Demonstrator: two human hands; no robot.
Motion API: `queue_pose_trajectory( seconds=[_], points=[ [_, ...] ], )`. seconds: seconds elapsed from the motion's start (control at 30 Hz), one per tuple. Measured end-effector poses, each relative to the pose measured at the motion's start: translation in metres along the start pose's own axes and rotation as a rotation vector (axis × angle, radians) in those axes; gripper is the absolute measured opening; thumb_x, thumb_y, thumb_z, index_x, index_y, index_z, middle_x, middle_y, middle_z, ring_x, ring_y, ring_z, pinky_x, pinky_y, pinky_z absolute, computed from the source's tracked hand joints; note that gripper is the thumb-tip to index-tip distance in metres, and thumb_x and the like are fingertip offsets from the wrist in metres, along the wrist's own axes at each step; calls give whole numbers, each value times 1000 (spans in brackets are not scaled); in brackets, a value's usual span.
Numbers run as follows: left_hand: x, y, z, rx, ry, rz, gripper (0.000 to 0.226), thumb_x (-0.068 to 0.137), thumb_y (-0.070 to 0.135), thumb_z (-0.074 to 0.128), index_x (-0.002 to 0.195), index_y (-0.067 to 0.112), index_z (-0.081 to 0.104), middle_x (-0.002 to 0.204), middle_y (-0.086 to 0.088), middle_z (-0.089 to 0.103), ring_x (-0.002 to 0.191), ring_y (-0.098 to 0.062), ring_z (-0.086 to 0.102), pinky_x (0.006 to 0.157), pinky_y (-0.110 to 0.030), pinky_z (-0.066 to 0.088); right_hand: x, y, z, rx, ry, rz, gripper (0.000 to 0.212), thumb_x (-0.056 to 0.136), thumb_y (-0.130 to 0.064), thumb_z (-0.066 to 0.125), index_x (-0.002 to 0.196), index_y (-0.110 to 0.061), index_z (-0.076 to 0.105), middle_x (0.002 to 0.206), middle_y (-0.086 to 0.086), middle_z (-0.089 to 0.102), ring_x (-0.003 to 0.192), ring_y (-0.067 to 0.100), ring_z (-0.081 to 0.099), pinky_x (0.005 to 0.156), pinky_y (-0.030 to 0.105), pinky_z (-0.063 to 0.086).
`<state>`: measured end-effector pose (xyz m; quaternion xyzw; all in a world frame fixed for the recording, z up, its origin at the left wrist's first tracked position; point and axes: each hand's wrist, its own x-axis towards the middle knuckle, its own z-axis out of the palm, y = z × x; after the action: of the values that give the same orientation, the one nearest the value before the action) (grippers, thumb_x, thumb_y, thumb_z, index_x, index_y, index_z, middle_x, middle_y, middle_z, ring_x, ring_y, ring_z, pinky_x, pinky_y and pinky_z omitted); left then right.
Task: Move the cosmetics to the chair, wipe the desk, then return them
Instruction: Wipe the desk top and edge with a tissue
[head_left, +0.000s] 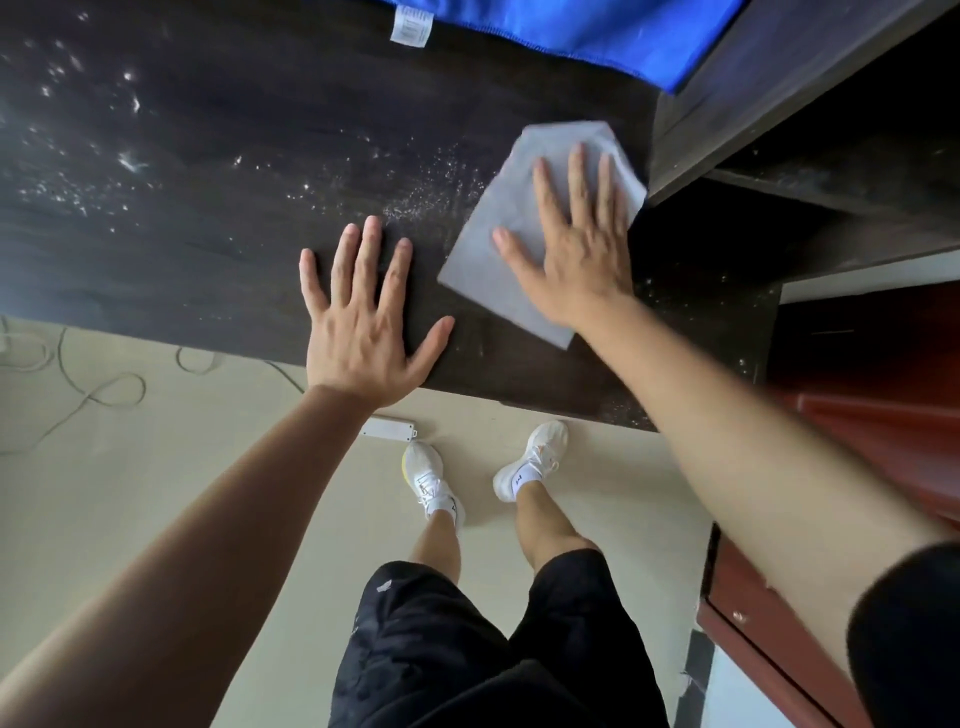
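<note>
1. The grey wiping cloth (485, 260) looks thin, soft and light (pushed from one edge it would probably bunch), so I judge a flat palm on its middle the best hold.
2. It lies on the dark tabletop (208, 218) towards the right end, under my right hand (566, 244), whose straight, spread fingers press it flat without gripping.
3. My left hand (363, 317) rests flat on bare tabletop just beside the cloth, holding nothing.
4. White specks (426, 202) lie left of the cloth; no cosmetics show.

Home room: dark desk (234, 182), shelf unit (779, 130), floor cables (104, 395).
</note>
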<state>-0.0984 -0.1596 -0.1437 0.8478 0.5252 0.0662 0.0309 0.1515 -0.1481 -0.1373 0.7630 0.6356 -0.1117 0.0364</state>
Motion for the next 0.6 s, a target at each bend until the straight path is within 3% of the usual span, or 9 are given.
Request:
queue_pose_trajectory(
  seconds=[0.2, 0.43, 0.6],
  points=[
    [1, 0, 1, -4, 12, 4, 78, 94, 65, 38, 151, 12, 36, 162, -16, 24, 150, -35, 20, 116, -66, 10, 61, -26, -11, -15, 0, -2, 88, 89, -81, 9, 161, -31, 3, 169, 13, -4, 152, 47, -8, 123, 59, -2],
    [4, 2, -2, 6, 3, -5, 77, 94, 65, 38, 150, 12, 38, 161, -16, 26, 150, -35, 21, 116, -66, 11, 38, -22, -12, 9, 4, 156, 92, 87, -84, 11, 161, -31, 3, 169, 13, -4, 150, 53, -9, 121, 64, -1],
    [1, 2, 0, 15, 20, 0, 77, 93, 64, 39, 149, 12, 39, 160, -15, 28, 149, -34, 22, 116, -65, 12, 80, -20, -24, 52, -13, 252, 91, 85, -84, 10, 161, -33, 5, 169, 13, -1, 148, 56, -10, 120, 66, -5]
  ],
)
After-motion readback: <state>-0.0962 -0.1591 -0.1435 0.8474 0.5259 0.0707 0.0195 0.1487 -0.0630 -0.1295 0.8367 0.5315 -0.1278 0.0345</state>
